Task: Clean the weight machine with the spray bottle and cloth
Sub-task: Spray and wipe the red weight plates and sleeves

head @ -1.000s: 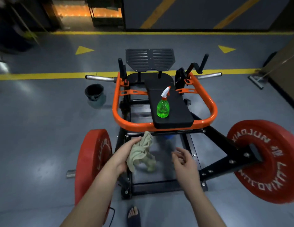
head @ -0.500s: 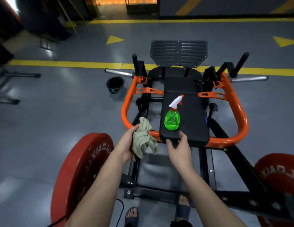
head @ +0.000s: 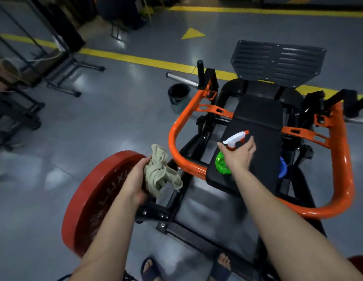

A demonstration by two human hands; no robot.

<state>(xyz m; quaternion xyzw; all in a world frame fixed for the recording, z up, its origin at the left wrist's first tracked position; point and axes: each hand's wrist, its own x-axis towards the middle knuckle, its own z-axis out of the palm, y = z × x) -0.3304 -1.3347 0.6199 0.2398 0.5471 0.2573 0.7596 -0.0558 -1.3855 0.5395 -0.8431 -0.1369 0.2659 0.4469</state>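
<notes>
The step in hand looks to be picking up the spray bottle point(head: 222, 166), which stands at the near left corner of the weight machine's point(head: 177, 136) black pad point(head: 259, 126). The right hand point(head: 240, 155) is over its neck, fingers spread, gripping nothing. The left hand point(head: 134, 180) grips the crumpled cloth point(head: 159, 173). Next the fingers need to close round the neck and lift.

Dim, floor glare, blurred, warped edges

Right hand point(head: 240, 154) at spray bottle point(head: 221, 164)
</notes>
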